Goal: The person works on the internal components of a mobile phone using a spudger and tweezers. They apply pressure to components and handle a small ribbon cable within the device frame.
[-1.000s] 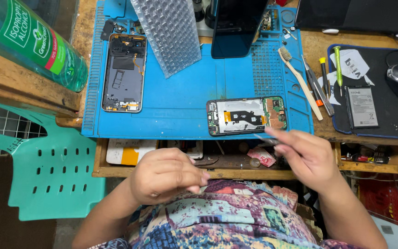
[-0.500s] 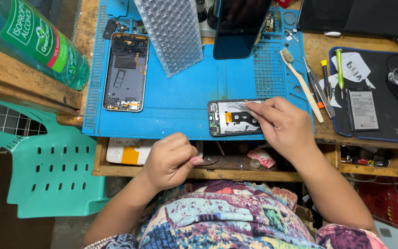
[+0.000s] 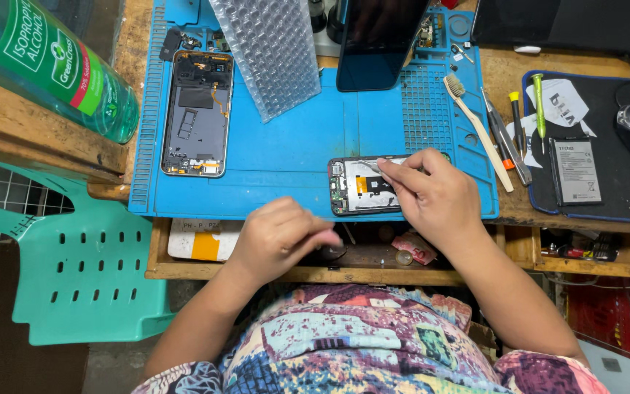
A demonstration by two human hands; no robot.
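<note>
Over the opened phone [image 3: 362, 186] near the blue mat's [image 3: 293, 153] front edge, the right hand [image 3: 432, 193] pinches thin tweezers [image 3: 386, 164], tips on its insides. Left hand [image 3: 278, 237] hovers over the open drawer [image 3: 373, 255], fingers curled together; whether it holds anything, I cannot tell. Farther off lie a second phone frame [image 3: 198, 113], bubble wrap [image 3: 271, 55], toothbrush [image 3: 475, 124] and green bottle [image 3: 52, 66].
</note>
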